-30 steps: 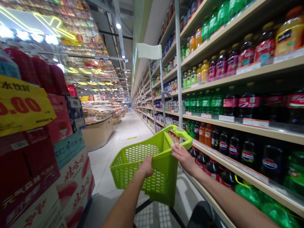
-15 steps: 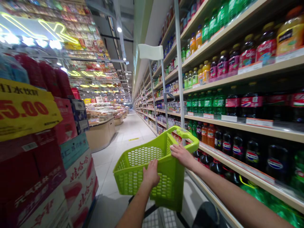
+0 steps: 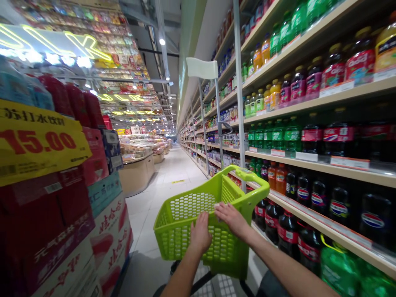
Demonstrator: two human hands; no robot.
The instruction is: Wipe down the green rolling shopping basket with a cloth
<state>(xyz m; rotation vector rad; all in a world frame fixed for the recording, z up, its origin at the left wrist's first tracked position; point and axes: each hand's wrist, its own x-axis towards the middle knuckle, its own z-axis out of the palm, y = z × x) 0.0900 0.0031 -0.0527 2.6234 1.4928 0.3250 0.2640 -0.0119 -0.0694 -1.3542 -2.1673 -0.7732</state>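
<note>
A bright green plastic shopping cart (image 3: 227, 247) with perforated sides stands in front of me, turned at an angle so its long side faces me. My left hand (image 3: 201, 235) lies against that near side, its fingertips hooked over the top rim. Close beside it, my right hand (image 3: 232, 220) grips the same rim nearer the handle (image 3: 258, 187). The thumbs and undersides of both hands are largely hidden. Inside the basket, no goods show in the part I can see.
Shelves of bottled drinks (image 3: 309, 134) line the right side. A wheeled ladder (image 3: 202, 69) leans up against them ahead. On the left are stacked drink cartons (image 3: 108, 239) with a yellow price sign (image 3: 43, 142). A tiled aisle (image 3: 167, 177) runs forward past wooden display bins (image 3: 136, 173).
My right hand has slid forward along the rim, away from the handle and closer to my left hand. The cart and the surroundings sit slightly further right in view.
</note>
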